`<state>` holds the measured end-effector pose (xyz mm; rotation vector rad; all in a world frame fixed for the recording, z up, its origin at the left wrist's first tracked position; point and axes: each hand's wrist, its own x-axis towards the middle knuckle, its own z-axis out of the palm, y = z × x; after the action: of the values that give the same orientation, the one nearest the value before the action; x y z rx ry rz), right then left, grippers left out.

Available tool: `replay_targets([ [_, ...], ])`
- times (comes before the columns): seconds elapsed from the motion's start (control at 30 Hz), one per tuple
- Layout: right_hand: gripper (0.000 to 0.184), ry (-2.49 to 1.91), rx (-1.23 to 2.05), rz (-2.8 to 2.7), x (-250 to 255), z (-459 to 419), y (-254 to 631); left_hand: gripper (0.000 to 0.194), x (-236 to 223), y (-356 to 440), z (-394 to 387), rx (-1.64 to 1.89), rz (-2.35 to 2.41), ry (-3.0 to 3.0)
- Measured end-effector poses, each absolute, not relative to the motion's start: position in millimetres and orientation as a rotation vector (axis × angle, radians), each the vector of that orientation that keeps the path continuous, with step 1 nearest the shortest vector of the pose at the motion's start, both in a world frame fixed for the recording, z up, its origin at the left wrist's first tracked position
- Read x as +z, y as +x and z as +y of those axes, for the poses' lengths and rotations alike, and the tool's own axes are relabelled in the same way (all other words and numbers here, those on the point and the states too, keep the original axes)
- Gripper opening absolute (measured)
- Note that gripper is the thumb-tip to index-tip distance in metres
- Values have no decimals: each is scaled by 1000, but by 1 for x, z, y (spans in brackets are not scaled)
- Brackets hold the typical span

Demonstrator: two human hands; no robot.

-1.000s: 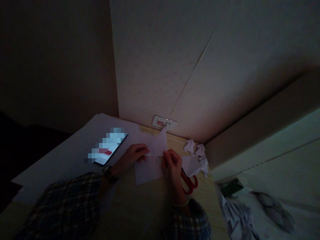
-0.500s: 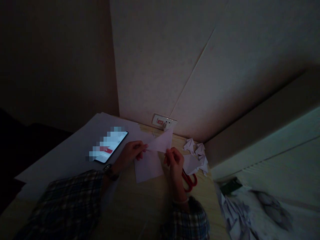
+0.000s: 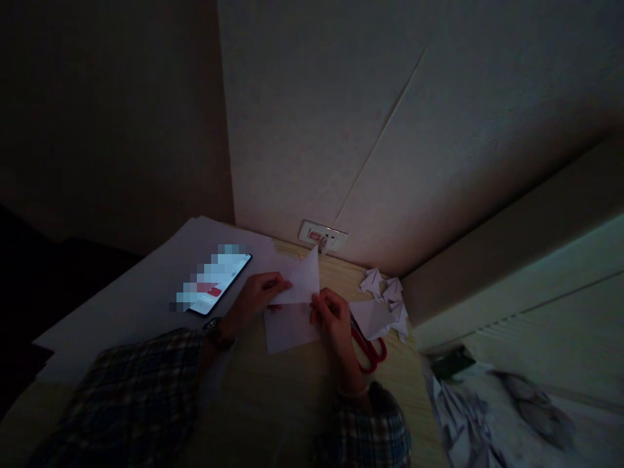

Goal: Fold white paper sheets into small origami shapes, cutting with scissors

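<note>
A folded sheet of white paper (image 3: 302, 281), roughly triangular with its tip pointing up, is held between my two hands above the table. My left hand (image 3: 266, 292) pinches its left side, thumb on top and fingers beneath. At its lower right corner, my right hand (image 3: 332, 312) grips the edge between thumb and fingers. Another white paper piece (image 3: 290, 331) lies flat on the table below. Just right of my right hand are red-handled scissors (image 3: 373, 354), their blades partly under a loose piece of paper (image 3: 370, 317).
Several folded paper shapes (image 3: 390, 292) sit at the table's right back edge. To the left, a lit phone (image 3: 214, 292) rests on large white sheets (image 3: 121, 305). A wall socket (image 3: 322, 235) with a plug is behind. Crumpled papers (image 3: 463, 416) lie beyond the table's right side.
The held paper has come down and turned, its tip shifting left. My right hand has moved slightly left with it, while my left hand stays nearly in place.
</note>
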<state>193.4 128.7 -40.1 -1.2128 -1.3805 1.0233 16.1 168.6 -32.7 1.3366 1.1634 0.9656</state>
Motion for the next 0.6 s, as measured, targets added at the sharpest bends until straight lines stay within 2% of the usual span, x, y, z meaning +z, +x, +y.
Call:
replay_targets([
  [0.2,38,-1230,1034,-1468,-36,127,192,24,-29,15,171,1047,1167,1441],
  [0.37,41,-1236,1042,-1510,-32,126,189,33,-32,15,171,1056,1255,1426],
  [0.5,40,-1229,1094,-1520,-31,127,189,25,-34,15,172,1054,1194,1429],
  [0.6,42,-1205,1120,-1535,-32,127,189,27,-31,15,171,1071,1215,1389],
])
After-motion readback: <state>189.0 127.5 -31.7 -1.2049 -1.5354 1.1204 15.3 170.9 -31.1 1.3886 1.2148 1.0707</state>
